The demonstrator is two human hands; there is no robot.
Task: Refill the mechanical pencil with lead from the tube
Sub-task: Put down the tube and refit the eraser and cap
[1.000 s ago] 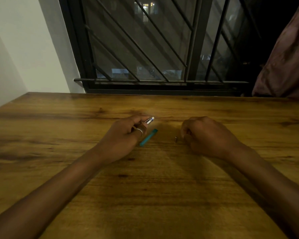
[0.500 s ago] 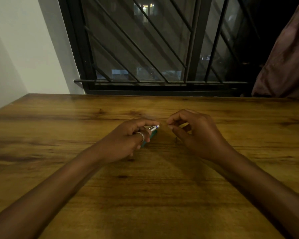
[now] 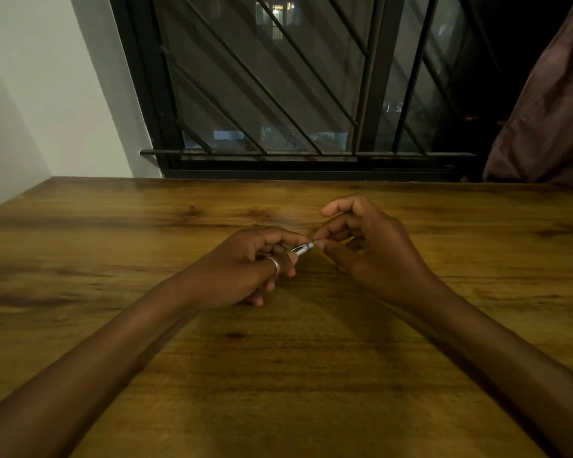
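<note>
Gripping the pencil (image 3: 302, 249), the left hand (image 3: 245, 269) is closed around its barrel, so that only the silver end with a blue band projects from the fingers toward 2 o'clock. The left grip is thus closed on the pencil. A ring (image 3: 275, 265) sits on one finger of this hand.

Largest to smallest, the scene is as follows.

Tabletop (image 3: 278, 375): brown wood grain, filling the lower half of the view. Both forearms enter from 7 o'clock and 5 o'clock and meet near its centre.

Window (image 3: 295, 87): dark frame with diagonal bars, at 12 o'clock beyond the tabletop's far edge. White wall at 10 o'clock. Dark fabric (image 3: 549, 110) hangs at 2 o'clock.

Right hand (image 3: 374, 249): raised just above the tabletop at 3 o'clock of the left hand. Thumb and forefinger are pinched together at the exposed end of the pencil, touching it; the remaining fingers are curled loosely above. The right grip is closed at the pencil's end. Whether a lead or a cap is held between the fingertips cannot be determined; the item is too small and the light too low.

Pencil: held between the two hands at the centre of the view, tilted, off the tabletop.

Lead tube: cannot be located; the left hand covers that area.
</note>
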